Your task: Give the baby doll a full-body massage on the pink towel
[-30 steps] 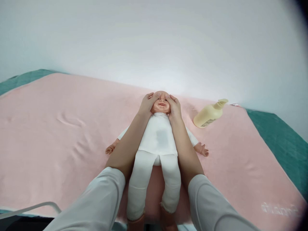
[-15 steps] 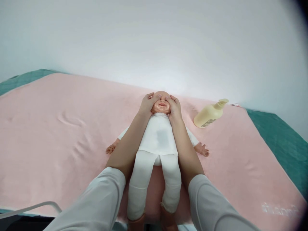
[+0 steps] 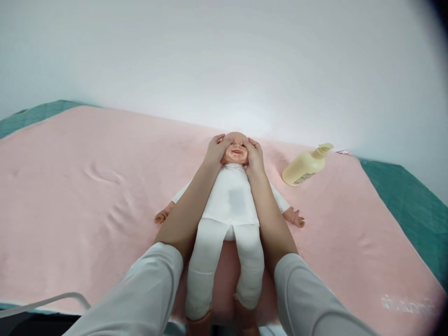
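A baby doll (image 3: 231, 196) with a white cloth body lies on its back on a pink cloth (image 3: 115, 186), its head away from me. My left hand (image 3: 217, 150) cups the left side of the doll's head, its thumb resting by the eye. On the other side, my right hand (image 3: 255, 154) cups the head the same way, with its thumb near the other eye. The doll's mouth and forehead show between my thumbs. My forearms pass over the doll's arms, whose small hands stick out on both sides.
A yellow pump bottle (image 3: 304, 168) stands on the pink cloth right of the doll's head. Green padding (image 3: 413, 205) shows beyond the cloth at both sides. A white wall (image 3: 224, 60) rises behind. A white cable (image 3: 45, 301) curves at the lower left.
My thumbs have shifted very slightly on the doll's face. Otherwise the hands, doll and bottle look the same.
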Demonstrator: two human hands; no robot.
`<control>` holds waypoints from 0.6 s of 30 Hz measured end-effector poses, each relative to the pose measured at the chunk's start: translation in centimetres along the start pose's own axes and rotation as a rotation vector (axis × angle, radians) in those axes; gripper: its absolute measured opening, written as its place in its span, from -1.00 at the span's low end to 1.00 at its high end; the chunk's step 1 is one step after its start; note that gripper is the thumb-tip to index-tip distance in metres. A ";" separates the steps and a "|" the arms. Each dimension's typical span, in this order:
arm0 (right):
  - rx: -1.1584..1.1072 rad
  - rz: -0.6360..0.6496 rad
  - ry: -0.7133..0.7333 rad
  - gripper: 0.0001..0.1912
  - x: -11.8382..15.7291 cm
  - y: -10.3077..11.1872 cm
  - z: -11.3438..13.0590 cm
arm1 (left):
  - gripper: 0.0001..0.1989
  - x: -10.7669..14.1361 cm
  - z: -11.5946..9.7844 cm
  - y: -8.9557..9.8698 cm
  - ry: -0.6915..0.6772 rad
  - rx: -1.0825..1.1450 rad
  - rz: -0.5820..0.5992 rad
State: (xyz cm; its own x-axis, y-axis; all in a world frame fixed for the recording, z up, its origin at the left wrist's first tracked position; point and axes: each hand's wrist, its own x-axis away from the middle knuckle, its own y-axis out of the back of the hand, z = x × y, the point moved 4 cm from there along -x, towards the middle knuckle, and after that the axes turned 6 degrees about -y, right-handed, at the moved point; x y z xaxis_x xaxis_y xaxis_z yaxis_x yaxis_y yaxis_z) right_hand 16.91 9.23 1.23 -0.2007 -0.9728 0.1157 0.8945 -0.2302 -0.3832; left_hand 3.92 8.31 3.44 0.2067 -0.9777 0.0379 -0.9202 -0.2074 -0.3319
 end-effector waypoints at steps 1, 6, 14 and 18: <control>-0.001 -0.010 -0.008 -0.61 -0.1 0.0 0.0 | -0.57 -0.1 0.1 0.0 -0.007 0.002 0.000; -0.027 -0.063 -0.035 -0.68 -0.7 0.0 -0.1 | -0.67 -0.9 0.7 -0.1 -0.024 0.004 -0.018; -0.106 -0.062 -0.079 -0.72 -1.3 0.2 -0.5 | -0.75 -1.2 0.8 -0.1 -0.032 0.000 -0.007; -0.141 -0.048 -0.088 -0.74 -1.6 0.4 -0.6 | -0.77 -1.2 0.9 -0.2 -0.029 0.006 0.000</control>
State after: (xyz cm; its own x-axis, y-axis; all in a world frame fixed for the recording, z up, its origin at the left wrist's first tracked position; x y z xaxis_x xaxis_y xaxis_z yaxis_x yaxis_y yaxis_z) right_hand 17.34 10.67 0.36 -0.2005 -0.9559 0.2145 0.8184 -0.2838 -0.4997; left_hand 4.11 9.59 2.62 0.2167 -0.9762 0.0105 -0.9180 -0.2074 -0.3380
